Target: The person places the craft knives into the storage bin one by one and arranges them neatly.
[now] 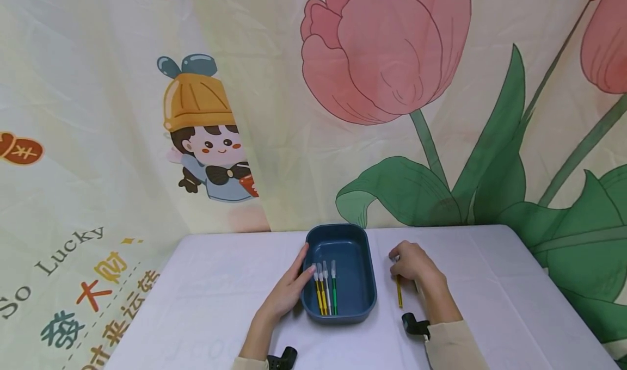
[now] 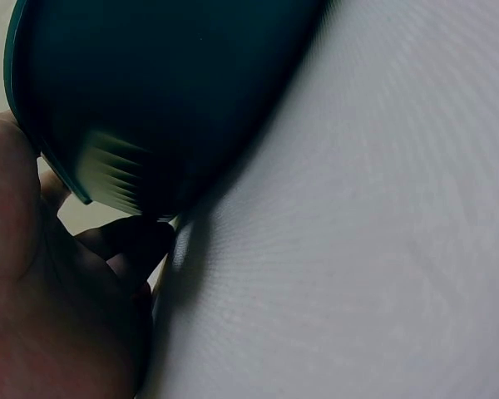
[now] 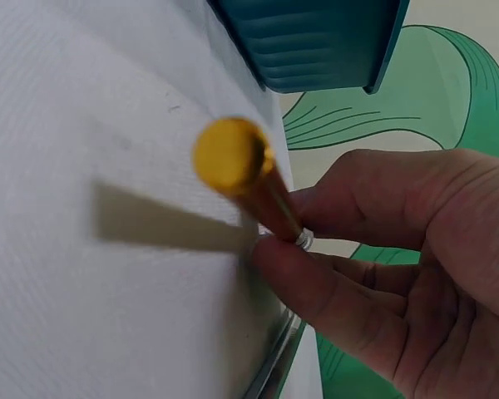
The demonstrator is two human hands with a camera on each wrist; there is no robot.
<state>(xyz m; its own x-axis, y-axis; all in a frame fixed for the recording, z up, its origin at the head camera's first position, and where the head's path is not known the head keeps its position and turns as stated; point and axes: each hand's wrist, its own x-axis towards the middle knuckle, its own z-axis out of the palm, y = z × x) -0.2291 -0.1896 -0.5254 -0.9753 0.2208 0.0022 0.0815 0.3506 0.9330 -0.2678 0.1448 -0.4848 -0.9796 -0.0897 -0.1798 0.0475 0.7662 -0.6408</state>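
My left hand (image 1: 286, 293) grips the left side of a dark blue rectangular box (image 1: 370, 283), with the thumb over the rim and fingers along the outer wall. Inside lie several slim pens with clear caps: yellow ones (image 1: 319, 299), a whitish one (image 1: 328, 299) and a green one (image 1: 334, 296). To the right of the box, my right hand (image 1: 413, 262) pinches a gold-yellow pen (image 1: 399, 294) between thumb and finger. In the right wrist view, that pen's gold end (image 3: 224, 155) points toward the camera, close above the cloth.
Both hands work over a table with a white cloth (image 1: 210, 294). In the right wrist view, a glossy dark strip (image 3: 274, 362) lies below the fingers; its kind is unclear. A printed curtain (image 1: 284, 141) with tulips hangs behind the table.
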